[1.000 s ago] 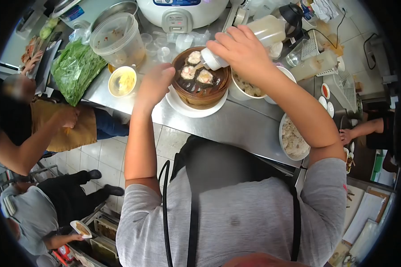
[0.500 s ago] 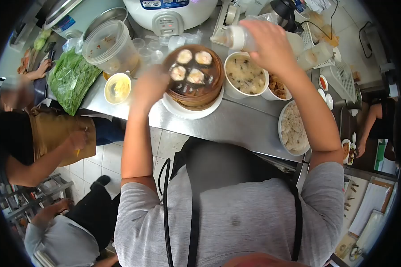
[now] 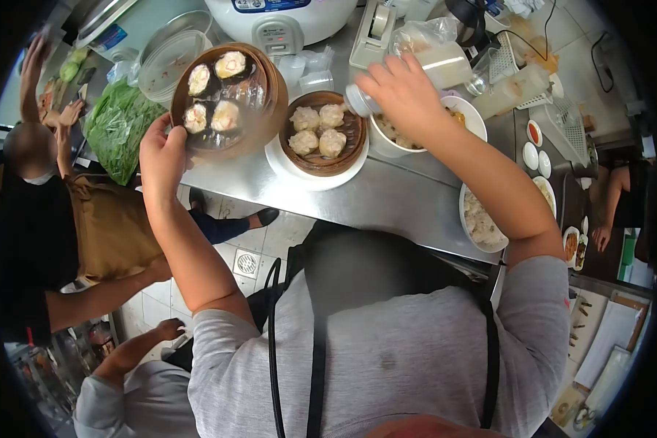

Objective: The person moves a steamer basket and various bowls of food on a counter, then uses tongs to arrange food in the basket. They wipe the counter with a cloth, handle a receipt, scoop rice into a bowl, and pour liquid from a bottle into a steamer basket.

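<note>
My left hand [image 3: 162,153] grips the rim of a bamboo steamer basket [image 3: 276,91], raised and slightly tilted, with several dark-wrapped pieces topped in pale filling. A second steamer basket [image 3: 321,169] sits on a white plate [image 3: 276,162] and holds several pale dumplings [image 3: 304,141]. In my right hand [image 3: 409,102] is a squeeze bottle [image 3: 358,101], its end angled down at the right rim of the lower basket. Fingers hide most of the bottle. Behind that wrist stands a white bowl of food [image 3: 394,139], partly covered.
A white cooker [image 3: 299,33] stands at the back. Bagged green leaves [image 3: 120,128] and clear containers [image 3: 169,69] lie left. A bowl of rice [image 3: 482,219] is near the front right edge. Co-workers [image 3: 29,212] stand close at left.
My left hand has lifted the top steamer basket up and to the left, uncovering the dumplings below. My right hand has lowered the bottle toward the lower basket.
</note>
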`<state>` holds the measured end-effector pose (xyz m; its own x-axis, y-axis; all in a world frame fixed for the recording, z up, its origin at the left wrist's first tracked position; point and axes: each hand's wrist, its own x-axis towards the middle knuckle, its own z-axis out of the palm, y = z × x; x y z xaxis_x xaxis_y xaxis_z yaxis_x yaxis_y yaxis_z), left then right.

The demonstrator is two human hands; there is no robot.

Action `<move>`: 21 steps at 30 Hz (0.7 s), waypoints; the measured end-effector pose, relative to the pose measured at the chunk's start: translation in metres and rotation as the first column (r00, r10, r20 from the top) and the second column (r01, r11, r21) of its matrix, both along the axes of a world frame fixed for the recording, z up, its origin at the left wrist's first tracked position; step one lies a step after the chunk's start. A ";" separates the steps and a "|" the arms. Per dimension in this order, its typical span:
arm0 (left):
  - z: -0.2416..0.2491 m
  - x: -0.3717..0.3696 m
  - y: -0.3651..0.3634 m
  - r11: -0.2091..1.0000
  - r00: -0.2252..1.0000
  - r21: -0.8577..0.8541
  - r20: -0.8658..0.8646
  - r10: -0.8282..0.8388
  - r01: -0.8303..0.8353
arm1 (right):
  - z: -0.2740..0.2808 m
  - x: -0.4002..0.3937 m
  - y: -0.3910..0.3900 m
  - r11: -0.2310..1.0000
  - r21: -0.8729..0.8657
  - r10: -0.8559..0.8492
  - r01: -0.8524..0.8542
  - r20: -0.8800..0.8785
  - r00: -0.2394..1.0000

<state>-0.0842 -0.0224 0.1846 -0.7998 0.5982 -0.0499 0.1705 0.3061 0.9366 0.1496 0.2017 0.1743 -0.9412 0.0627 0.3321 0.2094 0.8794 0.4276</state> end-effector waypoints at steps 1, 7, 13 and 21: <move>-0.002 0.001 -0.001 1.000 1.000 -0.007 0.006 -0.003 0.003 | -0.001 -0.007 0.002 0.999 0.030 -0.025 0.026 -0.005 1.000; -0.006 0.003 0.002 0.999 0.999 -0.035 0.042 -0.030 0.031 | -0.007 -0.016 -0.022 0.999 -0.049 -0.005 0.008 0.055 0.998; -0.018 0.017 0.024 0.986 0.986 -0.065 0.060 -0.153 0.157 | 0.017 0.059 0.008 0.780 -0.622 -0.174 0.070 -0.108 0.979; -0.047 0.045 0.065 0.904 0.940 -0.277 -0.006 -0.342 0.327 | 0.058 0.213 0.050 0.429 -0.899 -0.712 -0.086 -0.395 0.580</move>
